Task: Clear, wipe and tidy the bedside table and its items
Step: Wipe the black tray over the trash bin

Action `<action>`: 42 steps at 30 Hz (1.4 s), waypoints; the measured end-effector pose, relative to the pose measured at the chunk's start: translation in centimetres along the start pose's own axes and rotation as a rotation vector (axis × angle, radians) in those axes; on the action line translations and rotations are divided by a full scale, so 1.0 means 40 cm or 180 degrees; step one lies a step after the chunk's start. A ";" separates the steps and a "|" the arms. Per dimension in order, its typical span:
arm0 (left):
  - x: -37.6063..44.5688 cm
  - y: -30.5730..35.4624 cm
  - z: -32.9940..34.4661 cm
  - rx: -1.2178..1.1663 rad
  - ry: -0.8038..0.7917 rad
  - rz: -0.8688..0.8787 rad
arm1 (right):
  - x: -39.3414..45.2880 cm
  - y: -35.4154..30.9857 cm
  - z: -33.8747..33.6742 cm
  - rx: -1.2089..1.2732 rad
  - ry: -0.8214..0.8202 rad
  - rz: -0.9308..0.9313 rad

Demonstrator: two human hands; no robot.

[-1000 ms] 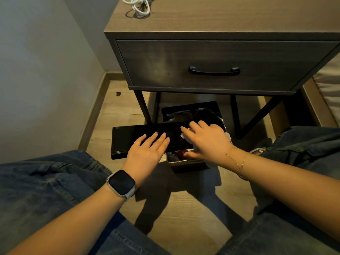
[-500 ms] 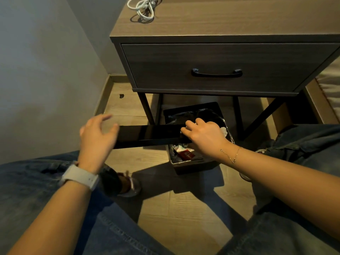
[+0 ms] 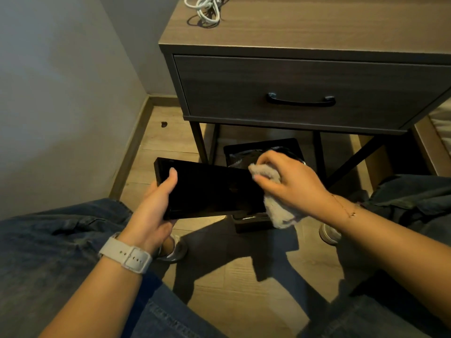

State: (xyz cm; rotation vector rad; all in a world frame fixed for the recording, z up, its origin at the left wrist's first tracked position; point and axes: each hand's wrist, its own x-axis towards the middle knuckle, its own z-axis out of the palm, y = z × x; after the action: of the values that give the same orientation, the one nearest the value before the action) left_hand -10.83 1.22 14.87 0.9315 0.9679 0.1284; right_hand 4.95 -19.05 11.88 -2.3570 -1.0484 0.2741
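**Bedside table: items and their positions**

Bedside table (image 3: pixel 305 28): grey-brown wood-grain cabinet on thin dark metal legs, one drawer, shut, with a curved black metal handle (image 3: pixel 300 101). It stands against the pale wall at the upper right of the view, over a light wood-plank floor (image 3: pixel 244 276).

Coiled white cable (image 3: pixel 204 7): lies on the table top near its back left corner, partly cut off by the upper edge of the view.

Flat black rectangular tray (image 3: pixel 207 191): glossy, shallow, with a raised rim. Held in the air in front of the table and below the level of its drawer, tilted, its right end over the bin.

Left hand (image 3: pixel 152 211): closed around the tray's left end, thumb on the upper face, fingers underneath. A white strap watch (image 3: pixel 127 257) sits on the wrist.

Right hand (image 3: pixel 290 181): closed on a pale grey fluffy cloth (image 3: pixel 275 198), bunched under the fingers and pressed against the tray's right end; a loose part of the cloth hangs below the tray's lower edge. A thin chain bracelet (image 3: pixel 346 208) is on the wrist.

Small dark square bin (image 3: pixel 263 147): on the floor under the table, between the front legs, lined with a dark bag; mostly hidden behind tray and hand.

Person: seated, blue denim on both knees, one at each side of the view.
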 end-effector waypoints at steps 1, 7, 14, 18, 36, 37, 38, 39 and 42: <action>-0.004 -0.001 0.006 0.0076 0.0007 0.0157 | 0.011 -0.032 0.015 0.0215 0.0272 0.0235; -0.009 -0.023 0.030 0.0330 -0.0060 0.0757 | 0.069 -0.279 0.165 0.0658 0.0809 -0.0041; 0.002 -0.028 -0.004 0.0339 -0.0249 0.0694 | 0.059 -0.023 0.247 -0.0116 0.0878 0.0347; 0.002 -0.023 -0.020 0.0522 -0.0246 0.0911 | 0.055 0.165 0.230 -0.0391 0.0554 0.1444; 0.019 -0.016 -0.056 0.0248 -0.0011 0.0783 | 0.080 0.199 0.169 -0.0432 0.0633 0.1814; 0.022 -0.014 -0.054 0.0222 0.0004 0.0744 | 0.091 0.185 0.167 -0.0344 0.0815 0.1693; 0.024 -0.012 -0.054 0.0211 0.0003 0.0729 | 0.102 0.167 0.167 -0.0245 0.0886 0.1503; 0.026 -0.011 -0.055 0.0226 -0.0002 0.0741 | 0.109 0.154 0.172 -0.0162 0.0806 0.1321; 0.023 -0.012 -0.054 0.0347 0.0032 0.0822 | 0.101 0.170 0.200 -0.0222 0.0273 0.1412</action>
State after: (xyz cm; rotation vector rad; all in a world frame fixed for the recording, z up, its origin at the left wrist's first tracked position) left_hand -12.05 2.72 13.43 1.1557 0.8672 0.3009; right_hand 8.82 -16.68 1.61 -2.6207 -0.4923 0.2973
